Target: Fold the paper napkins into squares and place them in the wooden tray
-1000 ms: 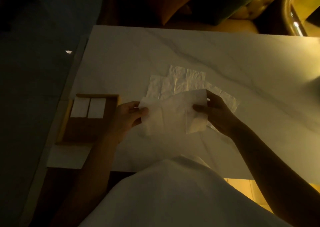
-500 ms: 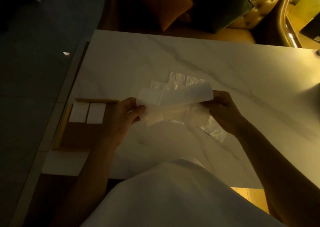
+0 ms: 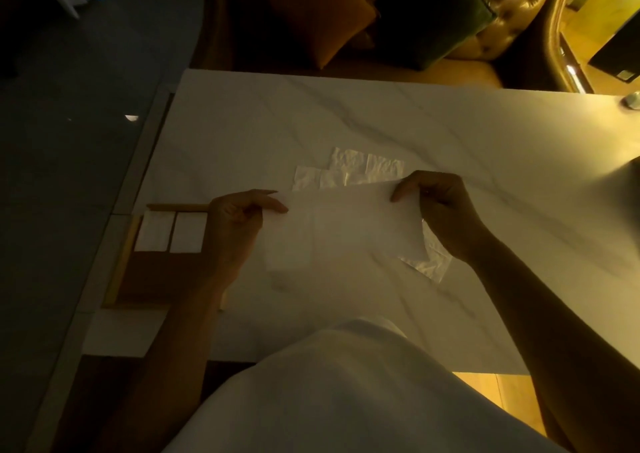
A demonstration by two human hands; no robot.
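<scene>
A white paper napkin (image 3: 346, 227) hangs spread out above the marble table (image 3: 311, 123). My left hand (image 3: 239, 217) pinches its upper left corner and my right hand (image 3: 440, 206) pinches its upper right corner. Behind and beneath it lie several loose crinkled napkins (image 3: 349, 170), partly hidden, with one corner showing (image 3: 429, 262) at the lower right. The wooden tray (image 3: 121, 269) sits at the table's left edge with two folded white squares (image 3: 169, 232) side by side at its far end; my left forearm covers the tray's right side.
A sofa with an orange cushion (image 3: 322, 19) and a dark green cushion (image 3: 436, 12) stands beyond the table's far edge. A small round object (image 3: 632, 100) sits at the far right of the table. My white garment (image 3: 346, 393) fills the lower middle.
The napkin was half doubled over between my hands; now it is opened out flat and held higher by its top corners. My hands have moved apart.
</scene>
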